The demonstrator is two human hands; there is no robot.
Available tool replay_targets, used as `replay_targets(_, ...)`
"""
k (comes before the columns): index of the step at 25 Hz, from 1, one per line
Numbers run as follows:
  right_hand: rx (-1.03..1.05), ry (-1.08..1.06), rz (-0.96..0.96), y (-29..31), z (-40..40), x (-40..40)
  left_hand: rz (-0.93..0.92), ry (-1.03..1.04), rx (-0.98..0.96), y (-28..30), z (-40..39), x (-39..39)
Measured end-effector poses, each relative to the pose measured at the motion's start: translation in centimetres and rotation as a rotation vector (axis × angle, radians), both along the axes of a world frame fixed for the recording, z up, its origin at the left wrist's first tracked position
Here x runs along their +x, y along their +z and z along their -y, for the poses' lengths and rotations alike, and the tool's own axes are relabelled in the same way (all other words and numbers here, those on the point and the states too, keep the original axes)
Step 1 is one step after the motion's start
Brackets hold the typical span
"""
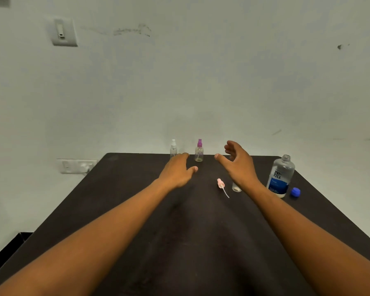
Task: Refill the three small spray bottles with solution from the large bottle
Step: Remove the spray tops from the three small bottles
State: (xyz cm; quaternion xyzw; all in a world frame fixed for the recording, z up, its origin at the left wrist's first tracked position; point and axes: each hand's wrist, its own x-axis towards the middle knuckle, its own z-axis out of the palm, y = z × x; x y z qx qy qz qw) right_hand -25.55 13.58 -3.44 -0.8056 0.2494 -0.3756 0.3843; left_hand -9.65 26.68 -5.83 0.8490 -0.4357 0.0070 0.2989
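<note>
Both your hands reach forward, empty: left hand (178, 170) and right hand (238, 162) spread loosely either side of the upright purple-capped bottle (199, 151); large bottle (280, 176) stands uncapped.

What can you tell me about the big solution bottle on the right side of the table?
The large bottle stands upright near the right edge of the dark table. It looks like clear plastic, with a white and blue label printed "re-nu". Its threaded neck is open; the blue cap lies on the table just to its right. Neither hand touches it, though the right forearm passes close in front.
</note>
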Motion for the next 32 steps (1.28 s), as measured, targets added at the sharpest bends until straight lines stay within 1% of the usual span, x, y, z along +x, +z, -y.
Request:
replay_targets(2, 0.054, 0.012, 0.027, 0.0, -0.4, 1.2, 0.071, -0.003, 0.001, 0.0, -1.0, 1.0)
replay_targets(6, 0.130, 0.009, 0.010, -1.2, 0.2, 4.0, 0.147, -0.038, 0.019, -0.9, -1.3, 2.9)
replay_targets(11, 0.187, -0.024, -0.040, -4.3, 3.9, 9.4, 0.237, -0.072, 0.052, -3.3, 1.7, 6.3)
replay_targets(16, 0.203, -0.040, -0.110, -7.1, 6.6, 15.0, 0.229, -0.128, 0.094, -5.6, 4.2, 9.3)
replay_targets(20, 0.205, -0.078, -0.118, -8.7, 8.6, 19.7, 0.219, -0.189, 0.022, -7.3, 5.0, 11.5)
replay_targets(23, 0.202, -0.123, -0.099, -9.6, 10.0, 22.2, 0.212, -0.191, -0.017, -8.2, 4.9, 12.8)
replay_targets(28, 0.223, -0.121, -0.121, -10.1, 11.1, 24.4, 0.227, -0.205, -0.025, -8.7, 4.6, 13.7)
replay_targets(32, 0.202, -0.105, -0.139, -10.3, 10.7, 24.0, 0.222, -0.215, -0.039, -8.0, 4.3, 12.9)
